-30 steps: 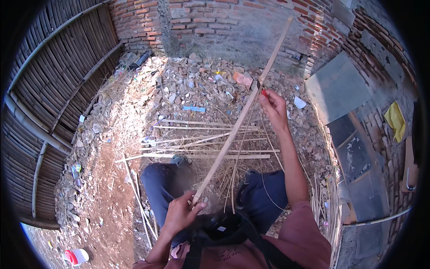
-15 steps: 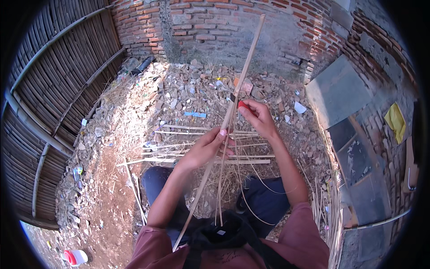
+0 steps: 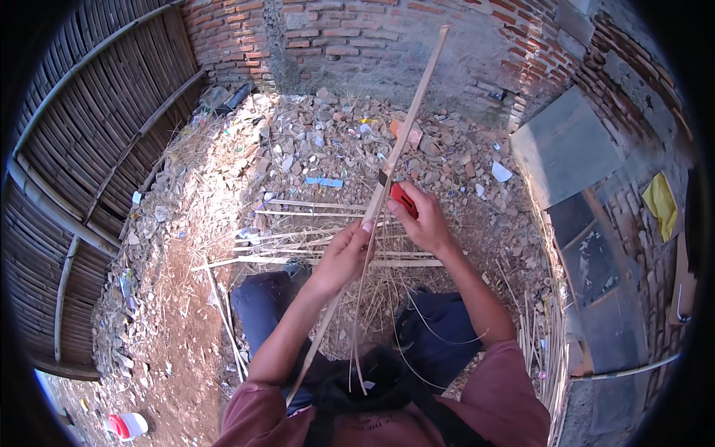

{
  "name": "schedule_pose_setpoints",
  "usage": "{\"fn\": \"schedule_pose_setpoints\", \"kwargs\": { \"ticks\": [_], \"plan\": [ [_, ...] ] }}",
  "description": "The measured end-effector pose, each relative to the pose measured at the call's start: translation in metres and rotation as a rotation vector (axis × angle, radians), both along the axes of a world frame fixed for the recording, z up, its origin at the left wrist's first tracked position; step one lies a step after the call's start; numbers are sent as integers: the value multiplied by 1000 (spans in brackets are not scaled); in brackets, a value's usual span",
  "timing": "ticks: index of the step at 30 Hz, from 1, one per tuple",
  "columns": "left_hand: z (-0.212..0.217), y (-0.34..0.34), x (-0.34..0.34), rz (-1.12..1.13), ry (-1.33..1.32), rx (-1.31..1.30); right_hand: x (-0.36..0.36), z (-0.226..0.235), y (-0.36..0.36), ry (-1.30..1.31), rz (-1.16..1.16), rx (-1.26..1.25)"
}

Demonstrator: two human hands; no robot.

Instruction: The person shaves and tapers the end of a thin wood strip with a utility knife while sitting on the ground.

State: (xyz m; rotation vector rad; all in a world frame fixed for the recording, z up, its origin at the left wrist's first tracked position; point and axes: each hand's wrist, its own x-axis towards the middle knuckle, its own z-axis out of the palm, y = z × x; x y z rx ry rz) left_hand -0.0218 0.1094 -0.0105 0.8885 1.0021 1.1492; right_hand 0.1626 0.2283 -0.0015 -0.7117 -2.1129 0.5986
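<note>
A long pale bamboo strip slants from the far right down toward my lap. My left hand is closed around its middle, thumb on top. Just beyond it, my right hand grips a red-handled knife, whose dark blade end meets the strip. Thin slivers hang from near the cutting place down to my lap. A curled thin sliver arcs over my right leg. My fingers hide part of the strip and of the knife's handle.
Several bamboo strips lie crosswise on the rubble beyond my knees. More long strips are bundled at right, beside leaning boards. A brick wall stands ahead, a bamboo-slat wall at left. A red-and-white container sits lower left.
My right hand and the knife have come a little nearer to me along the strip. The hanging slivers have shifted left and lower. My left hand keeps its hold.
</note>
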Motion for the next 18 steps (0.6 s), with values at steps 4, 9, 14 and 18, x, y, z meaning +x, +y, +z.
{"fn": "schedule_pose_setpoints", "kwargs": {
  "ticks": [4,9,14,18],
  "plan": [
    [-8,1,0,23,72,96,-9,-7,-5,46,-156,255],
    [9,-7,-7,-70,32,19,1,1,-14,-15,-53,-98],
    [-1,-4,-9,-8,342,282,12,5,-3,-74,41,-112],
    [-18,0,-4,148,476,403,4,5,-16,-157,-96,77]
  ]
}}
